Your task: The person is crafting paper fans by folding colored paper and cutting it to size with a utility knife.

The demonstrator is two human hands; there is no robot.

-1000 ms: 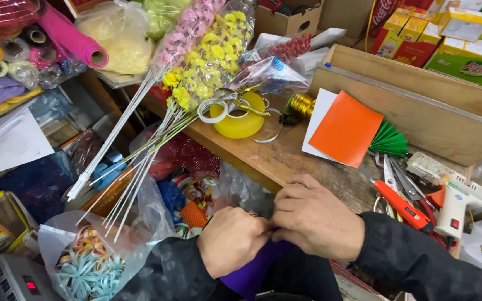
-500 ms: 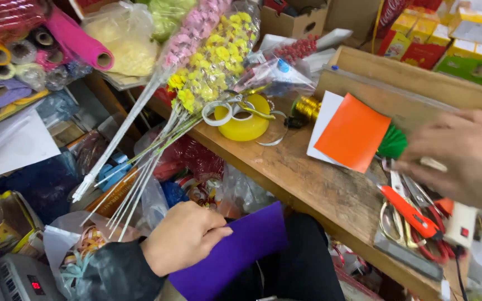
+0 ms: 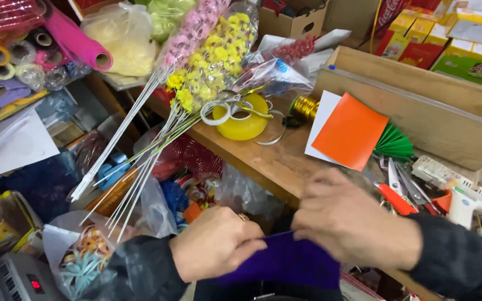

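Cluttered wooden table (image 3: pixel 263 161): left hand (image 3: pixel 216 242) and right hand (image 3: pixel 352 220), each grip pinched shut on purple paper sheet (image 3: pixel 285 259); plastic bag (image 3: pixel 62 245) holds paper flowers (image 3: pixel 82 259).

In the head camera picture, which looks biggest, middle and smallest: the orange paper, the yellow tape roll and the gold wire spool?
1. orange paper
2. yellow tape roll, a bit smaller
3. gold wire spool, clearly smallest
All three lie on the same wooden table, at a similar distance.

The right hand (image 3: pixel 358 223), which half a second ago was stretched out over the scissors (image 3: pixel 405 187) on the bench, is back at the purple sheet (image 3: pixel 285 259). Both it and the left hand (image 3: pixel 216 242) now pinch the sheet's top edge together.
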